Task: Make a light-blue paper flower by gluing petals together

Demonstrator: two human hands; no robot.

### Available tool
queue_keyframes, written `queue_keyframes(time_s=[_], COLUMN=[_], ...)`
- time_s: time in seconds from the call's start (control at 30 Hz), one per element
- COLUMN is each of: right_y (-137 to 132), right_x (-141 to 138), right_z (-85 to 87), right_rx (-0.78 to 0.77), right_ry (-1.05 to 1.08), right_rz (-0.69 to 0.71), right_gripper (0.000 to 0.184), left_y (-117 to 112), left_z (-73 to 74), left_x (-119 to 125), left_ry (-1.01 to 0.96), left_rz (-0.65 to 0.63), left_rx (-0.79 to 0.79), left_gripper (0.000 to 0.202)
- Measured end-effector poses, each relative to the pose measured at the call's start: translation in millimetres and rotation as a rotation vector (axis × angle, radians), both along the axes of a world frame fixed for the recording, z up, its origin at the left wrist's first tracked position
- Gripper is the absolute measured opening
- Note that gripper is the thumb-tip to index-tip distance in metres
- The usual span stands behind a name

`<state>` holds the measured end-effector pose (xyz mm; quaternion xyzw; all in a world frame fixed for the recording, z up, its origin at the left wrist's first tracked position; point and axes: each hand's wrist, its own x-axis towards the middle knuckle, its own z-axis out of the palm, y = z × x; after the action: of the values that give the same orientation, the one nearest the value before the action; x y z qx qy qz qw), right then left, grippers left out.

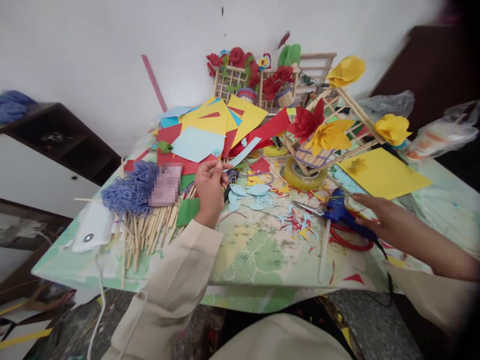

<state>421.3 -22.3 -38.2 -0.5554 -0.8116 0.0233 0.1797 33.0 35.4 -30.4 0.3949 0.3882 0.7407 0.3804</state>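
My left hand point(210, 187) is closed in a pinch above the back middle of the table. A narrow light blue paper strip point(245, 152) sticks out from its fingertips to the upper right. Below the pinch lie several light blue paper leaf shapes point(251, 192). My right hand point(382, 212) is at a blue glue gun point(339, 207), its fingers stretched and apart over the handle; their contact is hard to make out. A white glue stick point(324, 250) points down from the gun. Scissors point(309, 208) lie partly under the gun, their red handles point(348, 242) towards my right hand.
Coloured paper sheets point(202, 142) are piled at the back. Bamboo sticks point(150, 230), blue yarn point(127, 190) and a white power bank-like device point(92, 227) lie left. A stick frame with paper flowers point(332, 135) leans by a tape roll point(304, 175). Paper scraps point(298, 222) litter the middle.
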Motion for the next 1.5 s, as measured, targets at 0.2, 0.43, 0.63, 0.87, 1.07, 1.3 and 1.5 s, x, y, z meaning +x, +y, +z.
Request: queue_keyframes(time_s=[0.2,0.43,0.63,0.87,1.07,1.3,1.5], right_y=[-24,-7,3,-3,5,30,44], right_x=[-67,-133,-149,-152,-151,-188,-207], right_z=[58.8,46.6,42.9,39.1,24.8,10.3,-8.0], right_rx=[0.143,0.077,-0.003,-0.001,0.02,-0.046,-0.122], right_ry=[0.081,-0.054,-0.108,-0.144,-0.229,-0.207,-0.165], right_rz=[-0.173,-0.001,0.114,0.248,0.339,0.522,0.496], right_gripper=[0.018,0.014,0.01,0.003,0.028,0.024,0.011], left_y=[0,-1,1,0,1,1,-2], left_z=[-2.2,-3.5,-3.1,-0.2,-3.8,-7.8,-9.2], left_x=[0,0,-2,-2,-1,2,8], left_ry=[0.006,-0.006,-0.018,-0.048,-0.018,0.0,-0.001], left_rz=[-0.022,-0.041,-0.04,-0.059,-0.061,-0.059,-0.098], left_rx=[-0.009,-0.009,-0.009,-0.009,-0.015,-0.005,-0.028], left_gripper=[0.011,0.011,0.01,0.011,0.011,0.013,0.014])
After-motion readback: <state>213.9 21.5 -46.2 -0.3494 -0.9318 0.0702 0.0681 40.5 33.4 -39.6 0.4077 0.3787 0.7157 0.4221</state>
